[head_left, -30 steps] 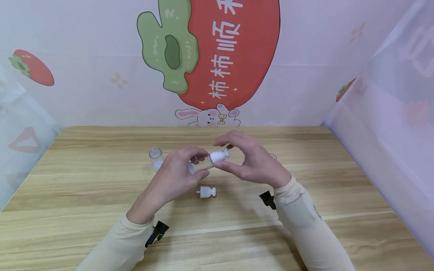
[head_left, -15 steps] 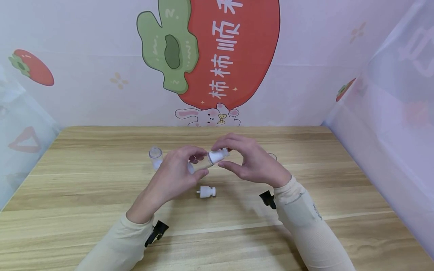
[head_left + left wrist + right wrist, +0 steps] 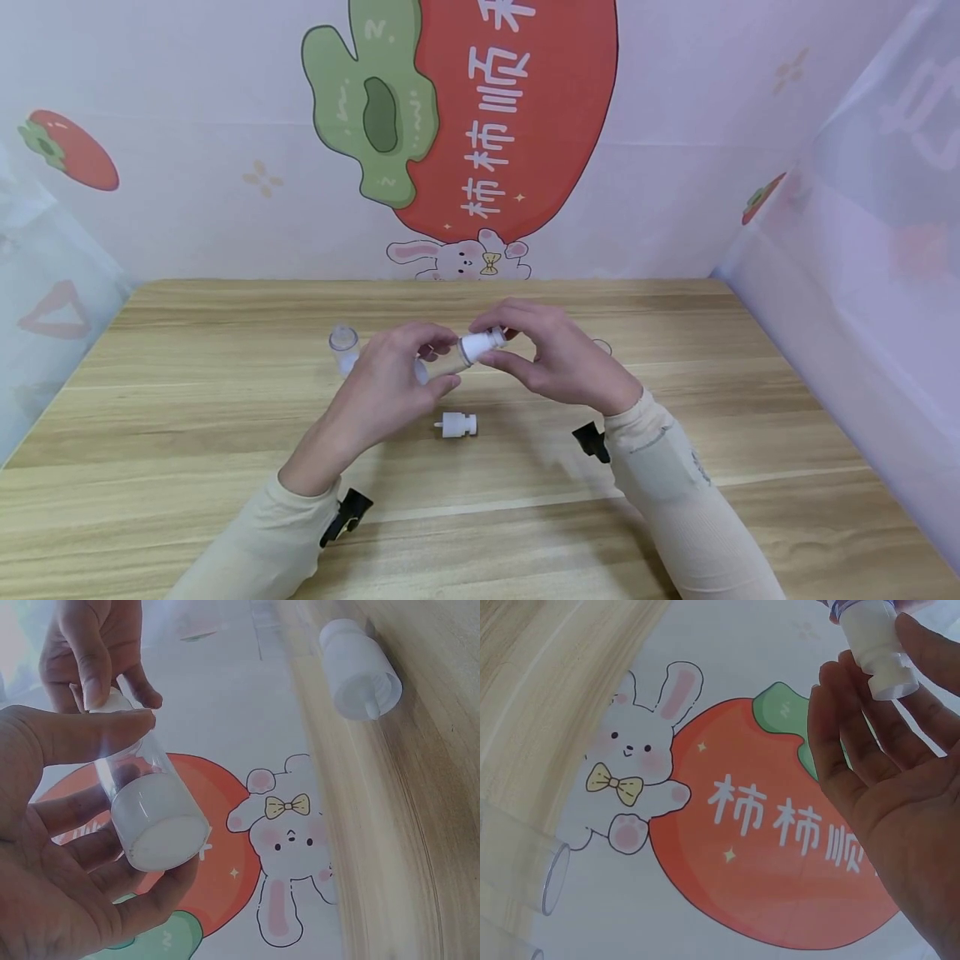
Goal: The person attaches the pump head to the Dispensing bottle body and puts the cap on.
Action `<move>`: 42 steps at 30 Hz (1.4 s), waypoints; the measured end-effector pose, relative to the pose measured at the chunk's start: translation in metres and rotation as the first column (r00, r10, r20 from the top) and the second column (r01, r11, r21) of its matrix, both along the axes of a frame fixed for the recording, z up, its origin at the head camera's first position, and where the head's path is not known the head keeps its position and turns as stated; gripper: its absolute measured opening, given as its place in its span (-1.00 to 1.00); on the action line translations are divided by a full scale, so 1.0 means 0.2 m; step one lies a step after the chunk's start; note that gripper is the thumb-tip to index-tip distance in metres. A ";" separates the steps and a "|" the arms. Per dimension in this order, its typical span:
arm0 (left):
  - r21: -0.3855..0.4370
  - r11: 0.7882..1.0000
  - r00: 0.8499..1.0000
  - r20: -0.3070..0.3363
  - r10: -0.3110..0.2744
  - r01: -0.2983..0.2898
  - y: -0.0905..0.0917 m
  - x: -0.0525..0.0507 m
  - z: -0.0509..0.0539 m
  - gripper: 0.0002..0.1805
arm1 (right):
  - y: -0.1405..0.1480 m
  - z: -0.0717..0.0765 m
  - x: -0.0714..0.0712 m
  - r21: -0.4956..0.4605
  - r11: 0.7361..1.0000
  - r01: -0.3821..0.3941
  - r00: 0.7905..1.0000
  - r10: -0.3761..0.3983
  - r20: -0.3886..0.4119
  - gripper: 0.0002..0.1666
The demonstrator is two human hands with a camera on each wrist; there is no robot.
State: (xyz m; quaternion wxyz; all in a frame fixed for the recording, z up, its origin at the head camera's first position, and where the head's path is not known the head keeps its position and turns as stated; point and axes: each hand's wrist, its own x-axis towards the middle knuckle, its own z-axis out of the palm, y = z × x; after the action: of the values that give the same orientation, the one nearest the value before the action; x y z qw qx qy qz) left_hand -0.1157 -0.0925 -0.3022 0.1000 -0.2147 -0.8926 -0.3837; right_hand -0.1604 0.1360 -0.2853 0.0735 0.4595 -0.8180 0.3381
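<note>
Tilted between both hands is a small clear bottle [image 3: 161, 825] with a white bottom. My left hand [image 3: 390, 375] holds it around its body, thumb on one side and fingers on the other. At its upper right end sits a white pump head [image 3: 476, 344], which my right hand [image 3: 558, 358] pinches between thumb and fingers. In the right wrist view the narrow end of this pump head [image 3: 871, 634] points toward the palm. A second white pump head [image 3: 456, 425] lies loose on the table below the hands, its stem pointing left.
Another clear bottle [image 3: 344, 342] stands behind my left hand, partly hidden. Two clear caps, one nearer the wall [image 3: 525, 859], show at the right wrist view's left edge. The wooden table [image 3: 225, 500] ends at a printed backdrop [image 3: 187, 208].
The right thumb and fingers come off and back onto the pump head, regripping it. The left hand and bottle stay nearly in place.
</note>
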 end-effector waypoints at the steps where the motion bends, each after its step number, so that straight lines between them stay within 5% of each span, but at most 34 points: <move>1: -0.001 1.000 1.000 -0.002 0.000 0.000 0.00 0.00 0.00 -0.61 | 0.00 0.00 0.00 0.001 1.000 0.003 1.000 -0.003 0.003 -0.66; 25: -0.025 0.999 0.997 -0.072 0.018 -0.020 0.01 0.01 -0.01 -0.62 | -0.01 0.00 0.01 0.077 0.993 0.086 0.988 -0.095 0.125 -0.77; 42: -0.056 0.998 0.991 -0.130 0.007 -0.014 0.01 0.02 0.00 -0.59 | -0.02 -0.02 0.00 0.114 0.986 0.123 0.983 -0.137 0.125 -0.77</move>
State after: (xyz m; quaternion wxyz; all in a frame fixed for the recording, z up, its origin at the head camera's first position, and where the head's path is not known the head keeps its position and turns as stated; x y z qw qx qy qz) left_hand -0.1127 -0.0906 -0.3019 0.1539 -0.2373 -0.8957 -0.3430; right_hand -0.1612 0.1324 -0.2890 0.0164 0.3848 -0.8661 0.3185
